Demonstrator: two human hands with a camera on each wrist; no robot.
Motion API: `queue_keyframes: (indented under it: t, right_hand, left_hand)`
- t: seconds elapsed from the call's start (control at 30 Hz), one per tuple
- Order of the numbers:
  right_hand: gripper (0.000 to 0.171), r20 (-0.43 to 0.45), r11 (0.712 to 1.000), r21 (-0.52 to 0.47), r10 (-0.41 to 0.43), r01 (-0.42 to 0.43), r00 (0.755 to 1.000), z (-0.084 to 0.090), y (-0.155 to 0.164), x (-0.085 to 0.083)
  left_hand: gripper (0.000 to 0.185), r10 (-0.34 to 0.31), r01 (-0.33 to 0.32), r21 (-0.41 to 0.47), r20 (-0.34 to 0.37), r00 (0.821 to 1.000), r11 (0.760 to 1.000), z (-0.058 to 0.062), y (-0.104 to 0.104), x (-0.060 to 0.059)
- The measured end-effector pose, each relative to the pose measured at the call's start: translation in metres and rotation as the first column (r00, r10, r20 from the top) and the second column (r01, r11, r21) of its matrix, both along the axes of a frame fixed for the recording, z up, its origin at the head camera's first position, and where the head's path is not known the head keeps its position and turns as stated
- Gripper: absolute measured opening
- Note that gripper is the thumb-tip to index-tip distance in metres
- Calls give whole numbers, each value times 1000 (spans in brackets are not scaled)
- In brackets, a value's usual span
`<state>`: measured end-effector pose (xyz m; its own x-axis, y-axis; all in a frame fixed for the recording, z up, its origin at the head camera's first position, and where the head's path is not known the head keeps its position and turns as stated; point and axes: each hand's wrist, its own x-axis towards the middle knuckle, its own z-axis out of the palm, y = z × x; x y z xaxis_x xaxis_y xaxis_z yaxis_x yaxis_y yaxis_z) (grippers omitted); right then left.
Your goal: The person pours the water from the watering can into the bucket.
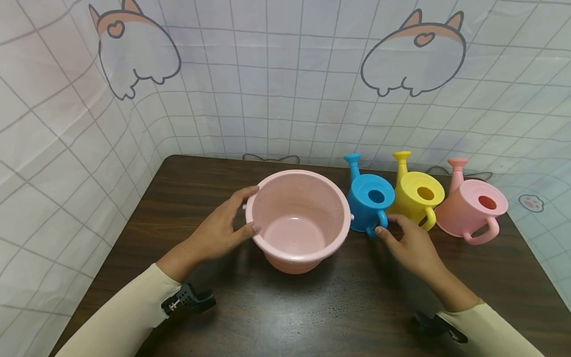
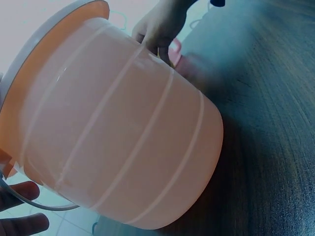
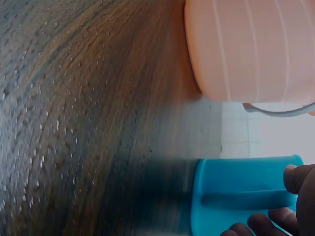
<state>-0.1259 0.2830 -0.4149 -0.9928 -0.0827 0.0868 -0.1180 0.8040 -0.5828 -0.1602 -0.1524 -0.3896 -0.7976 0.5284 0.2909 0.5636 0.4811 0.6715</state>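
A pink bucket [image 1: 292, 263] stands upright on the dark wooden table. My left hand [image 1: 216, 228] touches its left rim with spread fingers and thumb. In the left wrist view, two fingertips [image 2: 24, 223] show beside the bucket's thin handle [image 2: 49, 207]. To the right of the bucket is a blue watering can [image 1: 363, 208], spout toward the wall. My right hand [image 1: 412, 248] holds its handle, thumb on one side and fingers on the other. In the right wrist view the blue handle [image 3: 241, 200] runs between thumb and fingers, partly hidden by them.
A yellow watering can [image 1: 408, 198] stands close to the blue one. Further right is a pink watering can [image 1: 464, 213]. Water drops lie on the table [image 1: 285, 317] in front. A white grid-patterned curtain [image 1: 276, 89] hangs behind the table.
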Motion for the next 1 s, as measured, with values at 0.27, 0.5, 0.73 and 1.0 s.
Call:
queue_keyframes:
  t: [0.27, 0.5, 0.73, 1.0]
  right_hand:
    - [52, 36, 999, -25, -33, 34, 999, -8, -7, -3]
    - [44, 23, 994, -77, -69, 71, 997, -12, -13, -2]
    - [38, -25, 985, -119, -129, 126, 991, -16, -18, 0]
    - [35, -62, 976, -149, -170, 160, 983, -21, -21, 2]
  left_hand:
    - [84, -3, 3, 9, 17, 1000, 1000, -1, 0, 0]
    - [83, -7, 7, 15, 9, 1000, 1000, -2, 0, 0]
    - [83, -2, 2, 4, 0, 1000, 1000, -2, 0, 0]
    - [85, -3, 3, 5, -2, 1000, 1000, -2, 0, 0]
